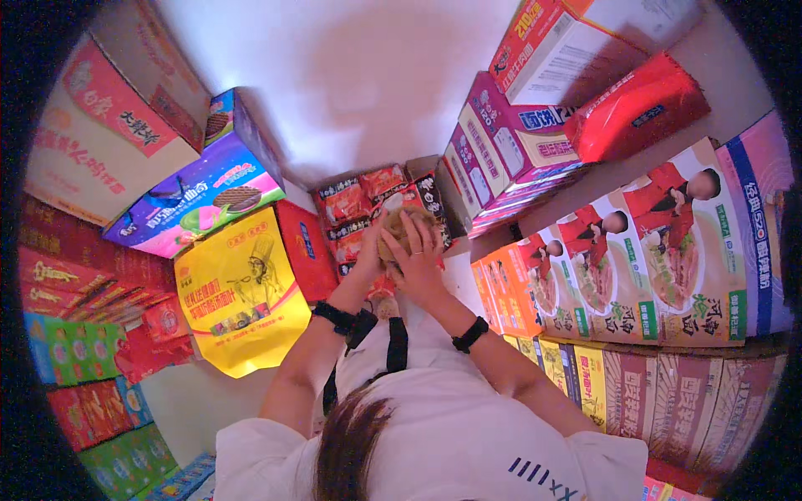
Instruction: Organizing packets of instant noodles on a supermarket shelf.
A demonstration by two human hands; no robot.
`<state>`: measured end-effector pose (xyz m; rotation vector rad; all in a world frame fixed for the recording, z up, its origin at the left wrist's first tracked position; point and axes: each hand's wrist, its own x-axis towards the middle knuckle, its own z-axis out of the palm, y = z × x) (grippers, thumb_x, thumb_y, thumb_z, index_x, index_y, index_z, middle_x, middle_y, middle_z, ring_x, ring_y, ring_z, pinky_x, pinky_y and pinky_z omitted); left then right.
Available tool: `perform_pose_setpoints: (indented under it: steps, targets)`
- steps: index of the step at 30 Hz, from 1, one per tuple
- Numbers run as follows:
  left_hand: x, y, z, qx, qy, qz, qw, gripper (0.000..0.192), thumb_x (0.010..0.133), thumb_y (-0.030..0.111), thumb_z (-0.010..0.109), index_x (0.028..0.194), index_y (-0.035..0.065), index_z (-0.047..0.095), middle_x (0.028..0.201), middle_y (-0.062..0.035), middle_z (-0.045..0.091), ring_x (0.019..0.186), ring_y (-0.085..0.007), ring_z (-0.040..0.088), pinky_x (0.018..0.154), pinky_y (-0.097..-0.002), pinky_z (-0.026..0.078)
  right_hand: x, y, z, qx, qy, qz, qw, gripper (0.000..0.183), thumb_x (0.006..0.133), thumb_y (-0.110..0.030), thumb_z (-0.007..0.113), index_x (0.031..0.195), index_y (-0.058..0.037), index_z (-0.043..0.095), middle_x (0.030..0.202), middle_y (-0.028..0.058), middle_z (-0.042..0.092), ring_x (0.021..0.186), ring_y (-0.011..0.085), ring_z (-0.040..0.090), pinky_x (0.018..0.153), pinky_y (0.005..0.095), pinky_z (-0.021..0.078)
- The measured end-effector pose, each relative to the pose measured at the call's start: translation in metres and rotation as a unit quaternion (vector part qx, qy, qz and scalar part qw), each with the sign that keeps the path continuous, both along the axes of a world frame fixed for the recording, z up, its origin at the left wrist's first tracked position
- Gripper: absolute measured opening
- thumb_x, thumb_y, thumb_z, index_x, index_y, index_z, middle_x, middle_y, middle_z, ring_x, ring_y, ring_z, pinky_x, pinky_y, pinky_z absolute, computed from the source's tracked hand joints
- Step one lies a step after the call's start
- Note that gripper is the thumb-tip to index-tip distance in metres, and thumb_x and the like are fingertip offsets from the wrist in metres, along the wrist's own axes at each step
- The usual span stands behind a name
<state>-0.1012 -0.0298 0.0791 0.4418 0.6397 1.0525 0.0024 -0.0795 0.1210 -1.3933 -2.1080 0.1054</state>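
Both hands meet in front of me around a tan, rounded object (395,227), whose exact kind I cannot make out. My left hand (374,247) cups its left side. Across its near and right side spread the fingers of my right hand (415,253), one wearing a ring. Directly beneath is an open cardboard carton (426,166) packed with red and black food packets (344,205). My hands and the tan object cover the carton's middle.
On the left, a large yellow bag (241,291) stands near a purple cookie carton (207,194). Stacked cartons (103,134) rise behind them. To the right are purple-and-white cartons (485,147), a red packet (642,109) and a row of noodle cartons (677,250).
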Motion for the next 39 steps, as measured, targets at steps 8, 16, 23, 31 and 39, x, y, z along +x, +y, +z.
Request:
perform_pose_setpoints:
  steps: [8,16,23,31,39]
  targets:
    - [0.005,0.009,-0.044,-0.085,0.094,0.031,0.991,0.054,0.079,0.043,0.054,0.115,0.0040,0.042,0.107,-0.0075,0.052,0.091,-0.0193,0.055,0.075,-0.0323,0.047,0.040,0.005,-0.035,0.062,-0.039,-0.055,0.996,0.059,0.061,-0.002,0.058,0.117,-0.0138,0.043,0.126,0.0125,0.033,0.114,0.0318,0.033,0.094,0.0438,0.0290]
    - [0.003,0.005,-0.047,-0.098,0.025,0.054,0.993,0.059,0.078,0.041,0.057,0.119,0.0040,0.036,0.109,-0.0094,0.051,0.094,-0.0208,0.054,0.080,-0.0349,0.046,0.101,0.010,-0.050,-0.091,0.186,-0.237,0.949,0.048,0.068,0.004,0.050,0.115,-0.0011,0.040,0.111,0.0185,0.042,0.106,0.0336,0.040,0.093,0.0380,0.0318]
    - [0.008,0.014,-0.061,-0.097,0.082,0.076,0.989,0.055,0.079,0.043,0.054,0.113,0.0015,0.042,0.102,-0.0106,0.054,0.090,-0.0203,0.056,0.076,-0.0341,0.046,0.043,-0.024,-0.032,-0.044,0.122,-0.062,0.990,0.050,0.066,0.003,0.052,0.115,-0.0060,0.044,0.115,0.0148,0.042,0.106,0.0323,0.041,0.091,0.0397,0.0341]
    - [0.017,0.008,-0.054,-0.085,0.026,0.073,0.993,0.049,0.080,0.042,0.054,0.108,0.0029,0.046,0.094,-0.0085,0.057,0.084,-0.0185,0.058,0.075,-0.0328,0.047,0.071,-0.044,-0.052,0.043,-0.134,0.022,0.990,0.044,0.062,-0.004,0.056,0.105,-0.0126,0.054,0.117,0.0091,0.044,0.103,0.0286,0.044,0.086,0.0393,0.0376]
    - [0.019,0.004,-0.056,-0.135,-0.069,-0.034,0.988,0.041,0.084,0.037,0.050,0.112,0.0064,0.044,0.108,-0.0082,0.053,0.098,-0.0179,0.053,0.085,-0.0345,0.043,0.148,-0.013,-0.057,-0.117,0.176,-0.212,0.954,0.046,0.059,0.008,0.045,0.104,-0.0028,0.050,0.106,0.0182,0.049,0.099,0.0327,0.046,0.085,0.0380,0.0376]
